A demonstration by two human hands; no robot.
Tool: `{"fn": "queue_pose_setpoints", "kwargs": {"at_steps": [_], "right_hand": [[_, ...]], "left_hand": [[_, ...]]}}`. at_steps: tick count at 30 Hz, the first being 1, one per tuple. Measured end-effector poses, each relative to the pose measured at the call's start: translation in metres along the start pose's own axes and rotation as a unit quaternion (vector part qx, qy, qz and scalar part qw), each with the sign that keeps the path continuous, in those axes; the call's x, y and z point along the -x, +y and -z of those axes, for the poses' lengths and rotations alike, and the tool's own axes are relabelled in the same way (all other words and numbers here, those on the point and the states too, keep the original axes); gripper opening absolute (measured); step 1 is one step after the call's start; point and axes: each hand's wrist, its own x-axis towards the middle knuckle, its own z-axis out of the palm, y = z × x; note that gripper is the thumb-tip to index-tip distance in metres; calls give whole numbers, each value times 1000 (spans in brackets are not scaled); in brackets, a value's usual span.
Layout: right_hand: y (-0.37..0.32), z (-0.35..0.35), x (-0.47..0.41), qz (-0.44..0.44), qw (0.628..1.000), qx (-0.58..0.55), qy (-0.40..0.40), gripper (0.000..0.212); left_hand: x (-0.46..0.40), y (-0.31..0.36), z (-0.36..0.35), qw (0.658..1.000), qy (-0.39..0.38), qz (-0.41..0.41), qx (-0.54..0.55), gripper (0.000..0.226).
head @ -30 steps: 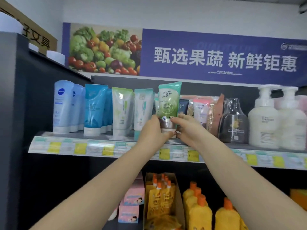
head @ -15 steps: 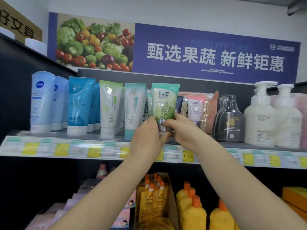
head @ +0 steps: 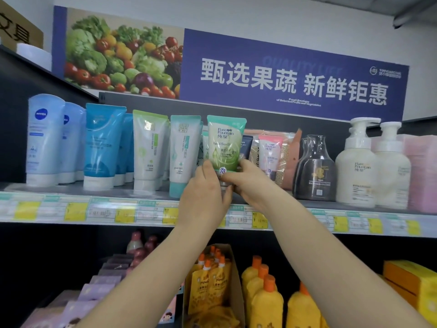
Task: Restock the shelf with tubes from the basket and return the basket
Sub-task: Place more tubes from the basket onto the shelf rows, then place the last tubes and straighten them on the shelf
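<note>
Since a second ago, green tube [head: 225, 144] has gone from tilted to upright and sits lower, its cap end down at the shelf [head: 151, 194]. Long axis vertical: flat crimped end up, cap down, printed face toward the camera. It stands in the front of the row, between a teal-capped white tube [head: 184, 150] on its left and a small pink tube [head: 269, 151] on its right, with a dark tube [head: 246, 147] just behind.

Left hand [head: 205, 185] grips the tube's lower left side, fingers curled round the cap end. Right hand [head: 248, 179] pinches the lower right side, thumb across the front near the cap. Both hands touch each other below the tube, hiding the cap, so contact with the shelf cannot be confirmed.

Further left: white-green tube [head: 149, 147], blue tubes [head: 102, 143], pale Nivea tubes [head: 45, 138]. Right: dark glass bottle [head: 315, 171], two white pump bottles [head: 357, 166]. Yellow price labels [head: 123, 214] line the shelf edge. Blue banner [head: 293, 79] above.
</note>
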Motion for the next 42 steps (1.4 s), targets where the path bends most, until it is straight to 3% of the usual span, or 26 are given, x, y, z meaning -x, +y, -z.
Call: {"fn": "queue_pose_setpoints", "kwargs": {"at_steps": [3, 6, 11, 14, 18, 22, 30, 37, 42], "right_hand": [[-1, -3, 4, 7, 999, 0, 36, 75], [-9, -2, 18, 24, 996, -8, 84, 62], [-8, -7, 56, 147, 969, 118, 157, 59], [7, -10, 87, 188, 950, 205, 145, 57], [41, -11, 127, 204, 926, 298, 113, 60], [89, -20, 163, 157, 917, 364, 51, 61], [186, -54, 239, 32, 917, 391, -70, 60], [277, -83, 319, -58, 901, 407, -138, 60], [329, -99, 368, -107, 876, 425, -202, 62]], "left_hand": [[2, -1, -1, 1000, -6, -9, -27, 76], [7, -5, -4, 997, 11, -53, -60, 81], [24, -9, 6, 986, 51, -141, -74, 61], [46, -17, 8, 974, 58, -207, -78, 58], [86, -37, 2, 973, 19, -222, -63, 60], [135, -57, -7, 975, -57, -211, -47, 59], [253, -101, -24, 957, -218, -181, -59, 64], [364, -151, -33, 918, -373, -114, -70, 62], [452, -192, -33, 887, -449, -64, -81, 48]]}}
